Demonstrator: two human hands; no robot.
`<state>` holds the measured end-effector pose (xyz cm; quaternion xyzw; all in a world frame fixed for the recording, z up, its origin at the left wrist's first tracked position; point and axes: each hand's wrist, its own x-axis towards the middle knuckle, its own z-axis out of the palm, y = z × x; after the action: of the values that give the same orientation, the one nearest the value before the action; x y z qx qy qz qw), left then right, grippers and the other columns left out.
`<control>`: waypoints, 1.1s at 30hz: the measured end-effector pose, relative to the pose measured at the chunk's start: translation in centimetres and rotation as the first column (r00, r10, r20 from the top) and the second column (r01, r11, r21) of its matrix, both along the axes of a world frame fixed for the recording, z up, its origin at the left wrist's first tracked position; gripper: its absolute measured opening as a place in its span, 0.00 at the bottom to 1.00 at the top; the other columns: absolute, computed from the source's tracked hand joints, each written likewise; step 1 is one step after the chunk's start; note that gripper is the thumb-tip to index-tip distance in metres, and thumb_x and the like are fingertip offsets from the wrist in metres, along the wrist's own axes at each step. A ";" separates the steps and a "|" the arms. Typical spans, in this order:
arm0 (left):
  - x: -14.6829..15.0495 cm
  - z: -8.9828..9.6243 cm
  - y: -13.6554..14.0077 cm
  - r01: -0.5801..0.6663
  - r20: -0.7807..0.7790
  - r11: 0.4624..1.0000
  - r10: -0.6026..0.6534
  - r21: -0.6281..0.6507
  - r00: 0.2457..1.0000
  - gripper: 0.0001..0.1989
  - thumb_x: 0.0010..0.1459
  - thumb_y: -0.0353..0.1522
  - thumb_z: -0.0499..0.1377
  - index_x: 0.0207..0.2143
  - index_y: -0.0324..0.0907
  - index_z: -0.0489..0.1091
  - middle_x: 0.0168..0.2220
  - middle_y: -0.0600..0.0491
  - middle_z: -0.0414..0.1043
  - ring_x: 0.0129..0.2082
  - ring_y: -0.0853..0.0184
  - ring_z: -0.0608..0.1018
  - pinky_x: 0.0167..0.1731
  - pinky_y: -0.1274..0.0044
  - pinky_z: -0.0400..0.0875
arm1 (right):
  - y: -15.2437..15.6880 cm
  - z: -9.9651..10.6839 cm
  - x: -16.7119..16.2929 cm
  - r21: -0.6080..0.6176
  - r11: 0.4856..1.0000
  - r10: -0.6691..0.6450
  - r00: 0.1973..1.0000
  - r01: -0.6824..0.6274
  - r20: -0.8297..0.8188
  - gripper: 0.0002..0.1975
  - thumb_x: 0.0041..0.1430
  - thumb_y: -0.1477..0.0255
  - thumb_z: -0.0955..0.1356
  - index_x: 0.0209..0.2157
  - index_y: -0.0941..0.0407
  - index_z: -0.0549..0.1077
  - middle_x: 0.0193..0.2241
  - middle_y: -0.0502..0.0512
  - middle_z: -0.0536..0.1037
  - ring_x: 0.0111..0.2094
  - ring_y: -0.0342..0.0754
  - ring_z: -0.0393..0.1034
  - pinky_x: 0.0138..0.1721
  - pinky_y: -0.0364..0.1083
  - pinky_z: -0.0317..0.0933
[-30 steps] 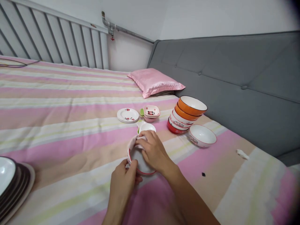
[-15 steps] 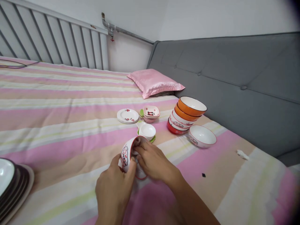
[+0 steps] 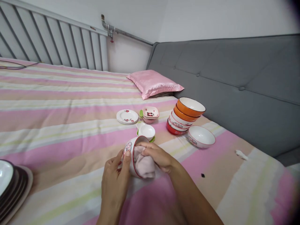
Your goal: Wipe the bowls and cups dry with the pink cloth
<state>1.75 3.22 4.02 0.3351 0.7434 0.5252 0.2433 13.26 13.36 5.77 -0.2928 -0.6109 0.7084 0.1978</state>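
Note:
My left hand (image 3: 117, 175) grips a white bowl (image 3: 131, 156) with a red rim and a blossom pattern on its outside. The bowl is tipped on its side, its opening facing right. A pale pink cloth (image 3: 144, 165) is bunched at the bowl's mouth, partly inside it. My right hand (image 3: 158, 156) is closed on the cloth, its fingers against the bowl's inner wall and partly hidden. Just beyond the bowl stand small white dishes (image 3: 147, 130) with green parts.
Farther off are white flowered plates (image 3: 127, 116) and pink square bowls (image 3: 150, 112). To the right stand a leaning stack of bowls (image 3: 190, 107) and a single bowl (image 3: 202, 136). Dark-rimmed dishes (image 3: 20, 187) are stacked at left. A pink pillow (image 3: 154, 82) lies by the grey headboard (image 3: 222, 68).
My right hand has drawn back from deep inside the bowl, and the cloth now shows at its mouth. The left hand has shifted slightly right with the bowl.

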 end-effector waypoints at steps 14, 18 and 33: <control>0.6 -0.4 0.5 -0.036 0.458 0.993 -0.018 0.109 0.889 0.27 0.49 0.45 0.60 0.50 0.41 0.72 0.46 0.48 0.77 0.48 0.56 0.76 0.41 0.74 0.71 | -1.9 2.3 0.4 -0.125 0.992 0.029 0.999 -0.033 -0.038 0.15 0.55 0.67 0.64 0.43 0.57 0.71 0.35 0.53 0.77 0.38 0.47 0.71 0.41 0.43 0.64; 0.1 -0.8 0.5 -0.046 0.496 0.998 0.017 0.047 0.868 0.28 0.50 0.46 0.60 0.50 0.41 0.71 0.47 0.47 0.76 0.47 0.56 0.76 0.41 0.74 0.70 | -2.9 2.7 0.4 0.275 0.932 0.179 0.959 -0.237 0.220 0.19 0.58 0.61 0.66 0.49 0.53 0.67 0.43 0.53 0.75 0.45 0.50 0.69 0.45 0.47 0.62; 0.3 -1.2 0.9 -0.047 0.501 0.992 -0.020 0.120 0.865 0.23 0.55 0.44 0.58 0.51 0.45 0.71 0.54 0.52 0.71 0.56 0.56 0.69 0.52 0.70 0.64 | -2.2 1.7 0.4 0.565 0.473 -0.071 0.610 -0.676 0.789 0.14 0.46 0.65 0.75 0.36 0.54 0.73 0.34 0.55 0.79 0.35 0.54 0.73 0.28 0.43 0.52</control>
<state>2.05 4.08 2.86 0.1971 0.6219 0.6425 0.4020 13.66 11.19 7.43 -0.2877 -0.9372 0.1746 -0.0921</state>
